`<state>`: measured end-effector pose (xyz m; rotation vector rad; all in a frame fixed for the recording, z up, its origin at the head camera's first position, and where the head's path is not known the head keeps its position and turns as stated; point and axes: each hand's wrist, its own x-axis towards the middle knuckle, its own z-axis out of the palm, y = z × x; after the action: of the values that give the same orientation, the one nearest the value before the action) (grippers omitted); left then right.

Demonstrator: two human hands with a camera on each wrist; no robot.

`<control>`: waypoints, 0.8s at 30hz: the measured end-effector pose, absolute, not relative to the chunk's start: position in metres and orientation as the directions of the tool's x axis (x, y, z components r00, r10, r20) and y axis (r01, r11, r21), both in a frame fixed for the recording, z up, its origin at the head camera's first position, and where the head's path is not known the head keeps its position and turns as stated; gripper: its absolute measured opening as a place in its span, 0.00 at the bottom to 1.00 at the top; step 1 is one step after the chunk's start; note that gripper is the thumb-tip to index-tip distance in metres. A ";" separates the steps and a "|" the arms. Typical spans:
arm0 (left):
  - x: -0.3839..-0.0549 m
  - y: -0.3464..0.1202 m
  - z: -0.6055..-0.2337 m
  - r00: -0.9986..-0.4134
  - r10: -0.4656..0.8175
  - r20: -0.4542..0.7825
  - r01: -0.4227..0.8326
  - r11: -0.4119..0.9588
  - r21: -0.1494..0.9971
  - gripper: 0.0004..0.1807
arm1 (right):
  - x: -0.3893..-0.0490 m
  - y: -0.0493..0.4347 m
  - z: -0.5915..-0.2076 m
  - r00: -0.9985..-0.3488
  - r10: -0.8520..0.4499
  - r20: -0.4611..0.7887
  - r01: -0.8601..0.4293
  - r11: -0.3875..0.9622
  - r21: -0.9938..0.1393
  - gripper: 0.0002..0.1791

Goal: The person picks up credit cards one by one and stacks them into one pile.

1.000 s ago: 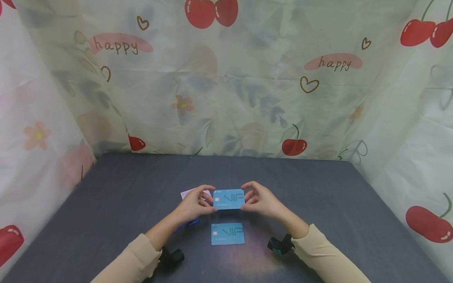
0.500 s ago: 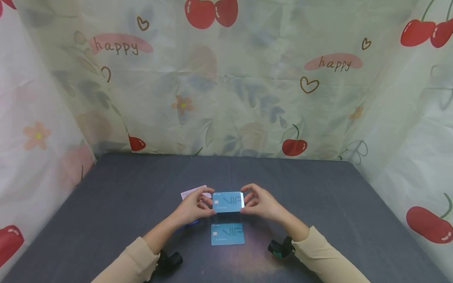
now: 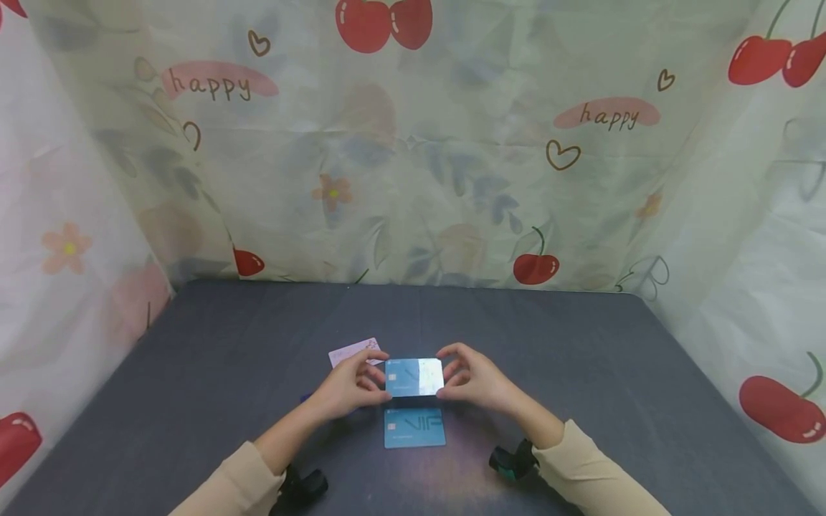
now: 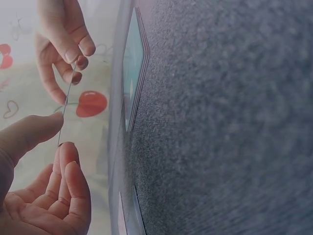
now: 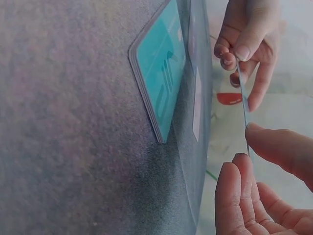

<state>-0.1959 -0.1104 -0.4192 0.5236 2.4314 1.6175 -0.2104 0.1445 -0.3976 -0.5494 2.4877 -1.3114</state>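
Observation:
Both hands hold one light-blue VIP card (image 3: 401, 378) level between them, raised above the table. My left hand (image 3: 351, 383) pinches its left end between thumb and fingertips. At the opposite end, my right hand (image 3: 476, 378) does the same. Bright glare covers the card's right half. Edge-on, the held card (image 4: 65, 110) is a thin line in the left wrist view. Just nearer the body, a neat stack of matching blue VIP cards (image 3: 414, 428) lies on the table; its layered edges show in the right wrist view.
A pink card (image 3: 351, 351) lies behind the left hand, partly covered by it. Beside the left wrist, a dark-blue edge (image 3: 305, 397) peeks out, mostly hidden. Dark grey cloth covers the table (image 3: 548, 344), and a printed curtain (image 3: 413, 215) encloses the back and sides.
Both hands have brought the held card down and toward the body, closer to the stack. Glare has spread over its right half. The stack has stayed put.

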 end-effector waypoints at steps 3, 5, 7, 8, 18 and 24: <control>-0.194 -0.111 -0.419 -0.923 0.381 0.045 0.187 0.344 0.920 0.31 | -0.209 0.145 -0.399 -0.887 -0.458 -0.068 -0.203 0.516 -0.832 0.30; -0.193 -0.111 -0.419 -0.924 0.380 0.044 0.186 0.344 0.920 0.31 | -0.209 0.145 -0.399 -0.886 -0.458 -0.070 -0.202 0.518 -0.831 0.30; -0.191 -0.111 -0.418 -0.925 0.378 0.044 0.185 0.348 0.919 0.31 | -0.208 0.145 -0.398 -0.886 -0.457 -0.073 -0.200 0.520 -0.831 0.30; -0.191 -0.111 -0.418 -0.925 0.378 0.041 0.183 0.350 0.919 0.31 | -0.207 0.145 -0.398 -0.886 -0.458 -0.075 -0.198 0.519 -0.831 0.30; -0.187 -0.112 -0.419 -0.917 0.399 0.027 0.174 0.338 0.925 0.31 | -0.203 0.145 -0.401 -0.881 -0.463 -0.093 -0.191 0.530 -0.826 0.30; -0.184 -0.114 -0.419 -0.908 0.418 0.038 0.191 0.330 0.925 0.31 | -0.200 0.146 -0.401 -0.878 -0.466 -0.106 -0.185 0.535 -0.824 0.30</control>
<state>-0.1835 -0.1137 -0.4186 0.5553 2.3856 1.6144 -0.2003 0.1457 -0.4011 -0.5402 2.4639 -1.2677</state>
